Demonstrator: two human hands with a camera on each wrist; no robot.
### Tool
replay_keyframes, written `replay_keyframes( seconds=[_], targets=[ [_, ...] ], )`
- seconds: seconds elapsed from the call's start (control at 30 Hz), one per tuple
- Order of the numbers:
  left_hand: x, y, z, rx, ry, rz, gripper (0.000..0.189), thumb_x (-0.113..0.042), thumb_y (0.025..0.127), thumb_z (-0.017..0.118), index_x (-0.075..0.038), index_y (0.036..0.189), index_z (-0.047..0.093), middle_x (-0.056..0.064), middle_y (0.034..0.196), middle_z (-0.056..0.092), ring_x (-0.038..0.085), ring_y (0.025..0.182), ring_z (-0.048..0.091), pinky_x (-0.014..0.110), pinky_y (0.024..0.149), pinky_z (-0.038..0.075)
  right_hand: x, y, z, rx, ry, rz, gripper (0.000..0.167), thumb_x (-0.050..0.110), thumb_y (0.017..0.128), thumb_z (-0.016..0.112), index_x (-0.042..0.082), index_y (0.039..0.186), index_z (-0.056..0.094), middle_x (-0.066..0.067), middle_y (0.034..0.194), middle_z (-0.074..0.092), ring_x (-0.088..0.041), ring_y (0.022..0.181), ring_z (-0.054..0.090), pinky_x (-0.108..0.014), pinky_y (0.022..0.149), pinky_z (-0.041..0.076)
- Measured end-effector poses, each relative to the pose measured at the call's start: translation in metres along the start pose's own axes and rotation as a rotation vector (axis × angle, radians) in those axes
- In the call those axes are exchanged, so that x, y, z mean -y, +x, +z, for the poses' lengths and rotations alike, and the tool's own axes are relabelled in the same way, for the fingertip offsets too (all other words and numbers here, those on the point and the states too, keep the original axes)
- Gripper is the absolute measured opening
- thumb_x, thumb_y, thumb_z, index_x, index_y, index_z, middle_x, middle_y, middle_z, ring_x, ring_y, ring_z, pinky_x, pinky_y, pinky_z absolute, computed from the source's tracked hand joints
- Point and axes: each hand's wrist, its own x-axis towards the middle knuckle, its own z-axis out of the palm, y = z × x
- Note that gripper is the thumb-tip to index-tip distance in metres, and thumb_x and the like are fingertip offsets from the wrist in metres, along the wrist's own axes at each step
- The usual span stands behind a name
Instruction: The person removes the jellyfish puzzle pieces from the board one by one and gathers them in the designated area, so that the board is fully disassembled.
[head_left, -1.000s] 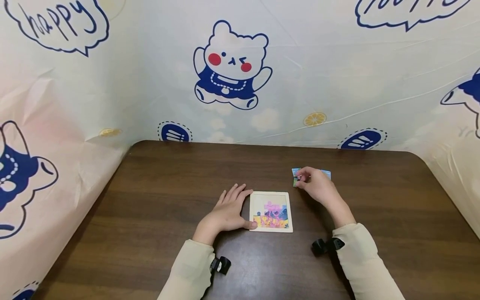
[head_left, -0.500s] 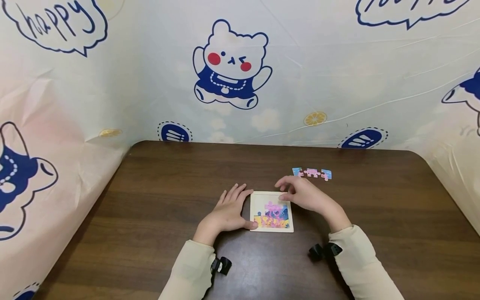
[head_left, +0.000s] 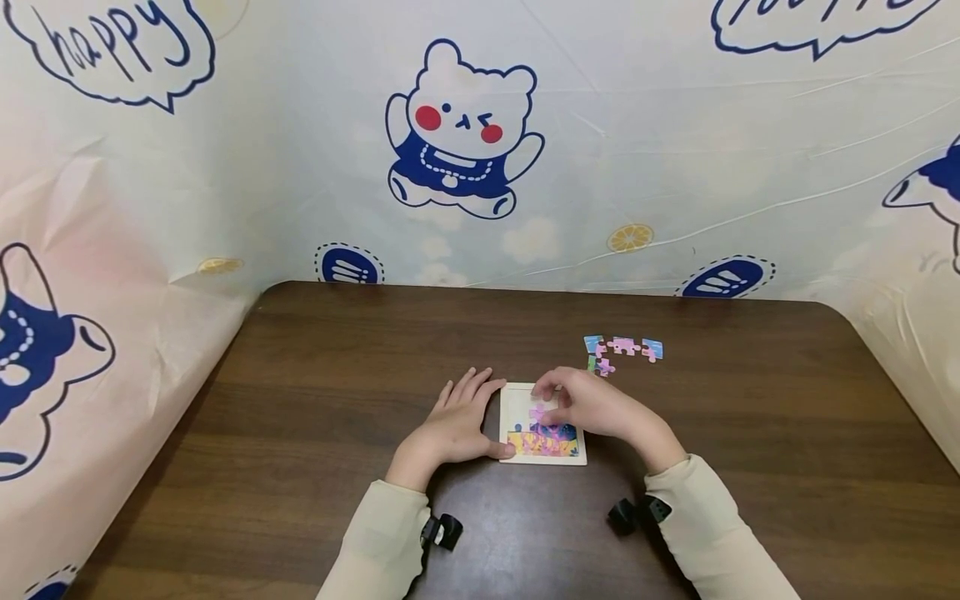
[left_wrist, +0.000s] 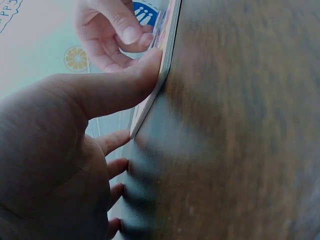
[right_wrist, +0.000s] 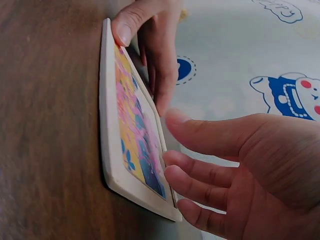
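Several loose puzzle pieces lie on the table, far and right of your puzzle tray, whose near part is filled with joined pieces. Your left grip is spread and straight-fingered, clasping nothing, its thumb resting on the tray's near left corner. Your right grip curves over the tray's far right part; whether it pinches a piece, I cannot tell. Expect the pieces to be light, thin and stiff, easily nudged: take them by opposite edges, sparing the knobs. The tray may slide, so steady it by its rim.
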Motion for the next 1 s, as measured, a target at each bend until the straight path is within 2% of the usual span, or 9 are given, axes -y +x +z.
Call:
replay_keyframes(
  seconds=[0.27,0.73,1.0],
  targets=[
    [0.0,0.0,0.001,-0.003,-0.006,0.001,0.097,-0.052,0.077,0.079,-0.019,0.155,0.032,0.004,0.164,0.017,0.024,0.151,0.004,0.053,0.119,0.002,0.003,0.0,0.007,0.017,-0.061,0.081,0.035,0.015,0.081,0.083,0.004,0.11,0.067,-0.004,0.091,0.055,-0.017,0.081,0.049,-0.03,0.071,0.045],
    [-0.002,-0.002,-0.002,0.003,0.009,-0.002,0.097,-0.051,0.077,0.079,-0.018,0.155,0.032,0.006,0.164,0.016,0.027,0.151,0.003,0.054,0.119,0.003,0.005,0.003,0.012,-0.001,-0.086,0.089,0.031,0.012,0.079,0.084,0.006,0.102,0.064,-0.004,0.084,0.051,-0.016,0.077,0.047,-0.028,0.066,0.042],
    [0.0,0.0,0.003,-0.01,0.001,0.0,0.097,-0.052,0.077,0.079,-0.019,0.155,0.032,0.005,0.164,0.017,0.025,0.151,0.005,0.054,0.119,0.003,0.005,0.002,0.013,-0.02,-0.07,0.093,0.032,0.012,0.077,0.086,0.009,0.098,0.061,-0.001,0.077,0.051,-0.014,0.071,0.048,-0.028,0.062,0.041]
  ],
)
